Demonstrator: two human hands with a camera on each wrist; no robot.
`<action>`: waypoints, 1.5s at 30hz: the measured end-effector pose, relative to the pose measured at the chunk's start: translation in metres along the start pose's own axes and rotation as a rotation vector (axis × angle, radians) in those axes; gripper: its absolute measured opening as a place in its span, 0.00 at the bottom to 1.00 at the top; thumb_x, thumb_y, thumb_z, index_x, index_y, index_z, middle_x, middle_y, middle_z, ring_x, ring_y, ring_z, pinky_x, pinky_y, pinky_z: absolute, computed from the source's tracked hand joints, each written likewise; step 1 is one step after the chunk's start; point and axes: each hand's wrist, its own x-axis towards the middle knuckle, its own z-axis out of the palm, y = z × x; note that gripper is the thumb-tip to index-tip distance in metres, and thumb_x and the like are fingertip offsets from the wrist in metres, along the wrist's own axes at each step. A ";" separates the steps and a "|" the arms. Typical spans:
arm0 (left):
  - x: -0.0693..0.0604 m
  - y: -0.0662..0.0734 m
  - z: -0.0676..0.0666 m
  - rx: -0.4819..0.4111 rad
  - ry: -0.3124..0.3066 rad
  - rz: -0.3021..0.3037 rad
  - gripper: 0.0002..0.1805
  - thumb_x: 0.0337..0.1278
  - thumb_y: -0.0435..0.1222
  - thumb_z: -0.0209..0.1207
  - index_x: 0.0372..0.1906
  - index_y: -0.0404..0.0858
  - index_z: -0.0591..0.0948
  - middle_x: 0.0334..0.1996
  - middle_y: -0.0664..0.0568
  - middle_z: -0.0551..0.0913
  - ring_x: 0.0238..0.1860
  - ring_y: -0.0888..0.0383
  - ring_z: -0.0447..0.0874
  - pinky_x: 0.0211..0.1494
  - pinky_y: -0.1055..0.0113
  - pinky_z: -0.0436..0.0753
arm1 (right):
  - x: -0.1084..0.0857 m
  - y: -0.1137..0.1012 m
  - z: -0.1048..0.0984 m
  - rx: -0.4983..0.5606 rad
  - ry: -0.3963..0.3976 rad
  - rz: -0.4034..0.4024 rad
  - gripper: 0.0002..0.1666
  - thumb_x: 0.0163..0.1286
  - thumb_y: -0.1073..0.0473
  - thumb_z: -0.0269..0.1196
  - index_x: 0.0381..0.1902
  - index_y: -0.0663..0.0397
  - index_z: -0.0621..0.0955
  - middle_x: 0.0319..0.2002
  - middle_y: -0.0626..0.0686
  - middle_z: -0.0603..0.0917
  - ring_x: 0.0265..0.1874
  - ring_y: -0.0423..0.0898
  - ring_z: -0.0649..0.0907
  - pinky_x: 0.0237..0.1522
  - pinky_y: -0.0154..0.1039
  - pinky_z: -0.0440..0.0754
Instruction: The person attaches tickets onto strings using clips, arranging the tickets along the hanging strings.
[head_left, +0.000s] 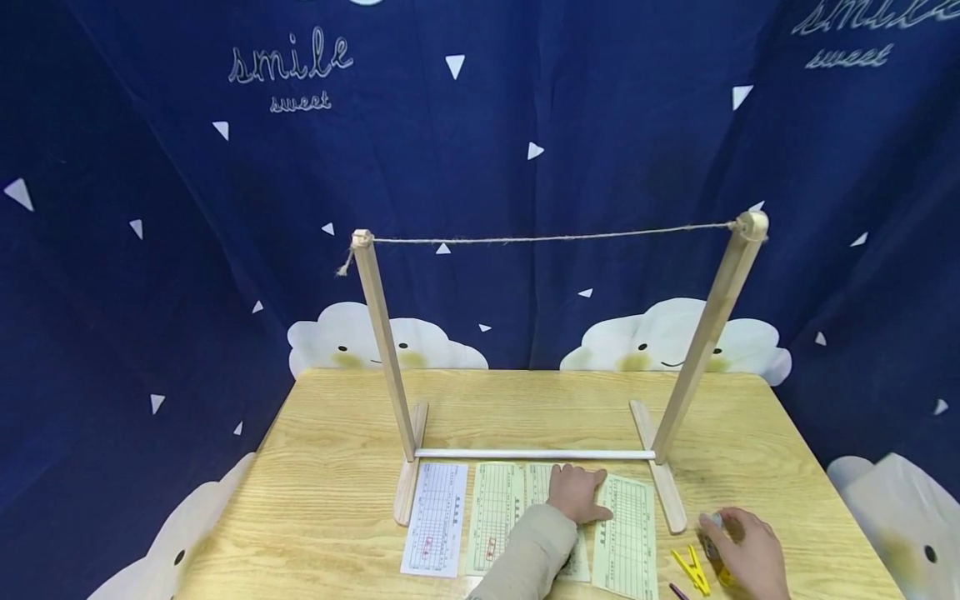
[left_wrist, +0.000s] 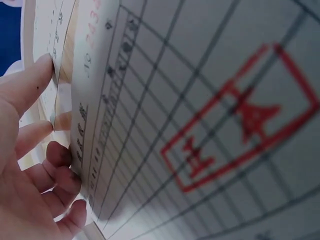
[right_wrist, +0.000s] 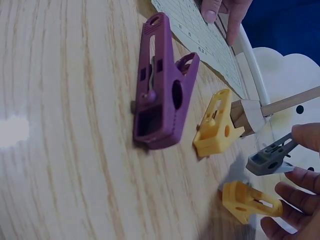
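My left hand [head_left: 576, 493] lies over the third slip [head_left: 542, 479], a printed green form. Its thumb and an extended finger reach the left edge of the fourth green slip [head_left: 628, 537]; the other fingers bend against paper in the left wrist view. A red-boxed stamp [left_wrist: 240, 120] fills that view. At the right, my right hand [head_left: 750, 554] pinches a grey clothespin [right_wrist: 270, 159] by its handle end, just above the table. Below it a yellow clothespin [right_wrist: 245, 200] touches or nearly touches the fingers. Another yellow clothespin [right_wrist: 215, 130] and a larger purple clothespin [right_wrist: 162, 90] lie nearby.
A wooden stand rises behind the slips, with a left post [head_left: 386, 342], a right post [head_left: 708, 333], a string [head_left: 525, 240] across the top and a white crossbar [head_left: 532, 454]. A white slip [head_left: 435, 517] and a green slip [head_left: 495, 508] lie left.
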 end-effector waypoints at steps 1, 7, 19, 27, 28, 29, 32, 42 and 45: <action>0.000 0.000 0.001 0.005 0.009 0.003 0.33 0.36 0.65 0.60 0.55 0.63 0.74 0.34 0.62 0.83 0.31 0.60 0.75 0.34 0.66 0.66 | 0.000 0.000 -0.001 -0.001 -0.004 -0.006 0.41 0.62 0.39 0.54 0.50 0.77 0.69 0.50 0.75 0.70 0.49 0.68 0.68 0.50 0.61 0.63; 0.001 0.000 0.007 0.020 0.074 0.019 0.26 0.38 0.63 0.61 0.50 0.66 0.77 0.34 0.64 0.82 0.31 0.61 0.73 0.32 0.67 0.65 | -0.001 -0.002 -0.004 -0.002 -0.009 -0.025 0.40 0.63 0.40 0.54 0.50 0.77 0.69 0.50 0.76 0.69 0.49 0.69 0.68 0.50 0.61 0.63; -0.007 0.002 0.008 -0.354 0.231 0.062 0.16 0.34 0.38 0.69 0.37 0.50 0.86 0.16 0.65 0.76 0.20 0.68 0.68 0.30 0.75 0.68 | -0.006 -0.004 -0.002 0.044 0.036 0.011 0.38 0.62 0.40 0.55 0.49 0.74 0.71 0.45 0.72 0.74 0.45 0.66 0.72 0.45 0.58 0.68; -0.006 0.001 0.005 -0.816 0.170 0.045 0.27 0.36 0.29 0.69 0.50 0.38 0.78 0.12 0.64 0.65 0.13 0.71 0.59 0.23 0.81 0.66 | -0.009 -0.008 -0.005 0.123 0.105 0.003 0.30 0.63 0.44 0.57 0.45 0.69 0.74 0.33 0.56 0.80 0.29 0.43 0.76 0.28 0.33 0.72; -0.006 0.001 0.004 -0.836 0.158 0.039 0.30 0.36 0.29 0.69 0.52 0.38 0.77 0.12 0.64 0.66 0.12 0.71 0.60 0.23 0.81 0.67 | -0.009 -0.007 -0.005 0.128 0.110 -0.001 0.29 0.63 0.45 0.57 0.46 0.70 0.74 0.33 0.57 0.80 0.29 0.43 0.76 0.28 0.32 0.72; -0.006 0.001 0.002 -0.856 0.143 0.030 0.33 0.36 0.29 0.69 0.55 0.38 0.74 0.12 0.63 0.67 0.12 0.70 0.61 0.23 0.80 0.68 | -0.008 -0.007 -0.006 0.133 0.115 -0.007 0.29 0.63 0.46 0.57 0.46 0.70 0.74 0.33 0.57 0.80 0.29 0.42 0.76 0.27 0.31 0.72; -0.009 -0.001 -0.004 -0.917 0.094 0.006 0.39 0.37 0.28 0.69 0.61 0.38 0.68 0.12 0.63 0.69 0.11 0.69 0.63 0.26 0.79 0.71 | -0.008 -0.007 -0.007 0.138 0.122 -0.031 0.28 0.64 0.47 0.57 0.47 0.69 0.74 0.35 0.58 0.81 0.29 0.40 0.76 0.27 0.31 0.73; -0.018 -0.009 -0.016 -0.994 0.146 0.106 0.17 0.38 0.27 0.69 0.35 0.34 0.74 0.14 0.63 0.64 0.14 0.71 0.59 0.24 0.80 0.68 | 0.016 0.022 0.007 0.269 0.117 -0.060 0.34 0.65 0.47 0.56 0.57 0.69 0.68 0.42 0.59 0.78 0.30 0.26 0.71 0.29 0.27 0.73; -0.020 -0.013 -0.016 -0.984 0.202 0.170 0.19 0.39 0.27 0.67 0.22 0.37 0.65 0.13 0.62 0.60 0.13 0.71 0.54 0.20 0.81 0.62 | 0.035 0.046 0.023 0.302 0.160 -0.046 0.34 0.64 0.43 0.57 0.57 0.66 0.69 0.39 0.47 0.77 0.31 0.25 0.71 0.29 0.25 0.73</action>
